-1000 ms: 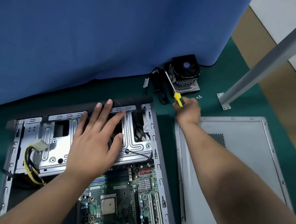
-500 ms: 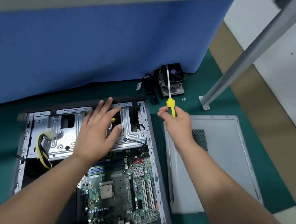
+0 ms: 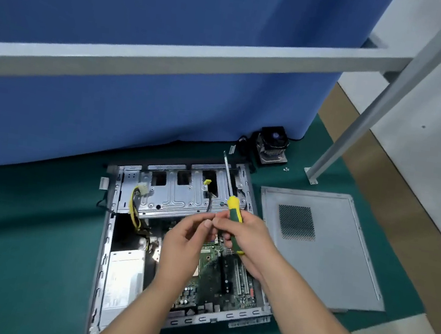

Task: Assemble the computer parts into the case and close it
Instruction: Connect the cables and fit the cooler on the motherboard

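The open computer case (image 3: 106, 236) lies flat on the green mat. Inside it are the motherboard (image 3: 240, 281), a silver drive cage (image 3: 176, 197) and the power supply (image 3: 123, 274). My right hand (image 3: 249, 235) grips a screwdriver (image 3: 236, 211) with a green and yellow handle above the case, its shaft pointing away from me. My left hand (image 3: 184, 238) hovers beside it, its thumb and forefinger meeting my right fingertips; whether anything small is pinched there is hidden. The grey side panel (image 3: 328, 251) lies to the right of the case. A CPU cooler (image 3: 272, 145) stands behind it.
Small screws (image 3: 286, 169) lie by the cooler. A metal frame leg (image 3: 359, 123) slants down to a foot on the mat at the back right, and its crossbar (image 3: 171, 59) spans the view. A blue partition (image 3: 107, 124) closes the back. Yellow cables (image 3: 135, 209) hang in the case.
My right hand brought the screwdriver from near the cooler back over the case. My left hand lifted off the drive cage and met it. The view pulled back and tilted up.
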Demonstrator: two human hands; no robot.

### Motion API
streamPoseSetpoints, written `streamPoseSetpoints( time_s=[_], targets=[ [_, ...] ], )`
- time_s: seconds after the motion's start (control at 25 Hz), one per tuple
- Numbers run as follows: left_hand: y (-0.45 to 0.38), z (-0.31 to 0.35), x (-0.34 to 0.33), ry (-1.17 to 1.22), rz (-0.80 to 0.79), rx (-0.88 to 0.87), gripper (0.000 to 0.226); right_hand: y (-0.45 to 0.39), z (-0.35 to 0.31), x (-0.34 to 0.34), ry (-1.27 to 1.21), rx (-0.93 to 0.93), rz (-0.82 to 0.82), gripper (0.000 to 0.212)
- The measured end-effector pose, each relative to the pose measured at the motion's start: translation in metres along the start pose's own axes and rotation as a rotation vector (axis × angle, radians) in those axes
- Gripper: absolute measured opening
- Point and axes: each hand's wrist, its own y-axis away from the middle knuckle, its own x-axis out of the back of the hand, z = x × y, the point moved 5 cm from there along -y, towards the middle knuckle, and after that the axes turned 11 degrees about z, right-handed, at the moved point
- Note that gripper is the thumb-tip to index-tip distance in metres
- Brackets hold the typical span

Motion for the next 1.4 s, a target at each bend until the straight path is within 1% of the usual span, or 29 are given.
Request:
streamPoseSetpoints(
  time_s=[0.12,0.28,0.4,0.48,0.64,0.76,0.84,0.96,1.04,1.12,1.24,1.32,1.4],
  targets=[
    [0.003,-0.009,0.022,0.063,-0.062,0.124,0.022,0.012,0.002,-0.007,0.129,-0.008,-0.028,0.017],
    [0.003,-0.02,0.042,0.162,-0.137,0.26,0.017,0.018,0.006,-0.021,0.144,-0.101,-0.101,0.023],
    [-0.002,-0.023,0.055,0.206,-0.176,0.304,0.027,0.021,0.009,-0.031,0.129,-0.13,-0.158,0.028],
    [-0.005,-0.023,0.06,0.224,-0.186,0.314,0.028,0.02,0.01,-0.037,0.123,-0.129,-0.173,0.029],
    [-0.011,-0.025,0.066,0.268,-0.136,0.344,0.026,0.012,0.012,-0.047,0.153,-0.1,-0.159,0.029],
    [-0.014,-0.028,0.071,0.254,-0.081,0.364,0.018,0.002,0.009,-0.054,0.257,0.003,-0.16,0.02],
    [-0.016,-0.031,0.076,0.236,-0.021,0.367,0.004,-0.012,0.0,-0.053,0.427,0.127,-0.098,0.022],
    [-0.02,-0.038,0.084,0.198,0.067,0.377,0.018,-0.04,-0.022,-0.048,0.858,0.383,0.04,0.02],
    [-0.021,-0.04,0.086,0.202,0.092,0.406,0.022,-0.057,-0.036,-0.049,1.116,0.567,0.074,0.02],
    [-0.022,-0.042,0.088,0.194,0.108,0.438,0.021,-0.073,-0.043,-0.051,1.28,0.678,0.085,0.029],
    [-0.02,-0.048,0.09,0.194,0.116,0.473,0.012,-0.091,-0.042,-0.05,1.365,0.71,0.086,0.037],
    [-0.017,-0.051,0.09,0.209,0.114,0.486,0.007,-0.095,-0.039,-0.052,1.339,0.701,0.075,0.038],
    [-0.015,-0.052,0.089,0.231,0.119,0.509,0.008,-0.095,-0.039,-0.054,1.303,0.72,0.101,0.035]
  ],
)
